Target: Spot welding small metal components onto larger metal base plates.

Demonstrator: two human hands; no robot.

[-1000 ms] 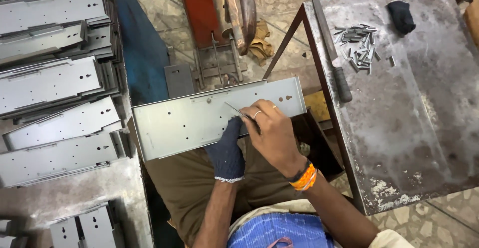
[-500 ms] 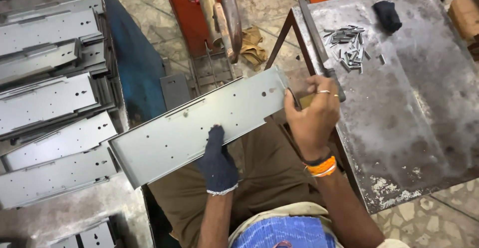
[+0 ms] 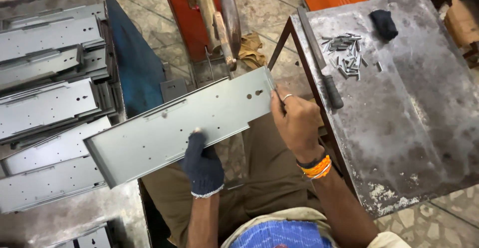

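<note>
A long grey sheet-metal panel (image 3: 182,123), punched with small holes, is being held flat over the seated person's lap, its long axis slanting from near left up to far right. The left hand (image 3: 202,164), wearing a dark blue knit glove, is propping the panel from beneath at its near long edge, about midway along. The bare right hand (image 3: 295,122), with a ring and orange bangles at the wrist, is pinching the panel's far-right short end. The hands are apart, both gripping the panel. To the left, matching panels (image 3: 50,93) are lying stacked on a bench. To the right, a worn steel table (image 3: 409,128) is carrying a pile of small metal pins (image 3: 347,56), a long file (image 3: 319,58) and a dark glove (image 3: 383,23).
</note>
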